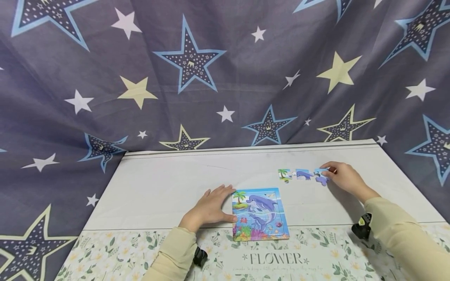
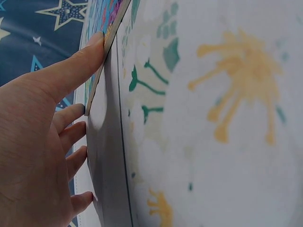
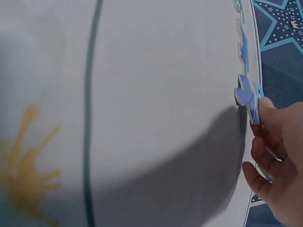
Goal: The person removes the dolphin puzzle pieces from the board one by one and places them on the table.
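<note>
A square dolphin jigsaw puzzle (image 1: 261, 224) lies on the table in the head view. My left hand (image 1: 208, 207) rests at its left side with fingers spread, the thumb touching the left edge and a fingertip near the upper left corner. In the left wrist view the thumb (image 2: 78, 64) lies against the board's rim. Up and to the right, my right hand (image 1: 348, 181) pinches a blue and purple puzzle piece (image 1: 321, 180) between thumb and fingers. Left of it, in a row, lie a dolphin-head piece (image 1: 303, 175) and a palm-tree piece (image 1: 283, 174).
The table is covered by a white cloth (image 1: 168, 187) with a floral front band marked FLOWER (image 1: 275, 258). Behind and at both sides hangs a dark curtain (image 1: 232, 82) with stars. A black wrist device (image 1: 362, 226) sits on the right arm.
</note>
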Demonstrator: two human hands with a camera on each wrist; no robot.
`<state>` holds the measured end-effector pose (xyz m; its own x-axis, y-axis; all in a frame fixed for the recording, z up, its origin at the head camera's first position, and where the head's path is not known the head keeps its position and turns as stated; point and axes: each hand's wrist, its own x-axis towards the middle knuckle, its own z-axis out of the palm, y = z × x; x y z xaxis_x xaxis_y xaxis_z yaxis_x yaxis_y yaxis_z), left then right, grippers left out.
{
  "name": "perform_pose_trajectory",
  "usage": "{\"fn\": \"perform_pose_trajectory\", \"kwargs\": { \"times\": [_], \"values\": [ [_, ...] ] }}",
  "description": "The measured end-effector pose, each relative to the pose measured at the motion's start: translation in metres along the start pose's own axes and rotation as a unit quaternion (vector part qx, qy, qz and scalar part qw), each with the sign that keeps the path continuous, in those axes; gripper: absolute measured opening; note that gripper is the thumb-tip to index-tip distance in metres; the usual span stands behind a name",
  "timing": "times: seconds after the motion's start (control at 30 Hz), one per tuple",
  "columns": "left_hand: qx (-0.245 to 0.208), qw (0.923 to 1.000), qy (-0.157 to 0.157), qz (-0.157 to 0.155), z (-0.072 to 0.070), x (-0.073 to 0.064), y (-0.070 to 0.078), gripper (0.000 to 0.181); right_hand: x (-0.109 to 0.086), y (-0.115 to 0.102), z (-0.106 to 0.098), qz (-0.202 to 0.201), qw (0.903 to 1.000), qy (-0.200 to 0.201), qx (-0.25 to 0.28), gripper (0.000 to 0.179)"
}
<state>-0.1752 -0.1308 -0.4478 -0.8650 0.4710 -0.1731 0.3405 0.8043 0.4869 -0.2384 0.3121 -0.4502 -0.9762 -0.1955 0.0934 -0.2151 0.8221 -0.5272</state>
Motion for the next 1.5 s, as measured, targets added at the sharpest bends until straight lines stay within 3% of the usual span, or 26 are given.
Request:
{"fn": "perform_pose_trajectory", "kwargs": {
  "times": [0.27,0.53,0.83,1.07,1.5],
  "values": [
    [-0.001,0.9999,0.007,0.007,-0.001,0.001,0.0,0.095,0.007,0.0,-0.002,0.04,0.999,0.002,-0.022,0.024],
    [-0.006,0.9999,0.004,0.011,0.001,-0.002,-0.002,0.094,0.004,-0.001,0.003,0.052,0.9984,-0.01,-0.017,0.023],
    [-0.002,0.9999,0.004,0.009,0.001,-0.001,-0.001,0.095,0.001,-0.004,0.006,0.055,0.9983,0.021,0.002,0.026],
    [0.0,1.0,0.001,0.009,0.0,-0.002,-0.001,0.095,0.0,-0.02,0.009,0.02,0.9972,0.046,0.055,0.024],
    [0.004,0.9999,-0.009,0.01,0.0,-0.001,-0.001,0.096,-0.009,-0.064,0.022,0.005,0.9943,0.025,0.103,0.023]
  ]
}}
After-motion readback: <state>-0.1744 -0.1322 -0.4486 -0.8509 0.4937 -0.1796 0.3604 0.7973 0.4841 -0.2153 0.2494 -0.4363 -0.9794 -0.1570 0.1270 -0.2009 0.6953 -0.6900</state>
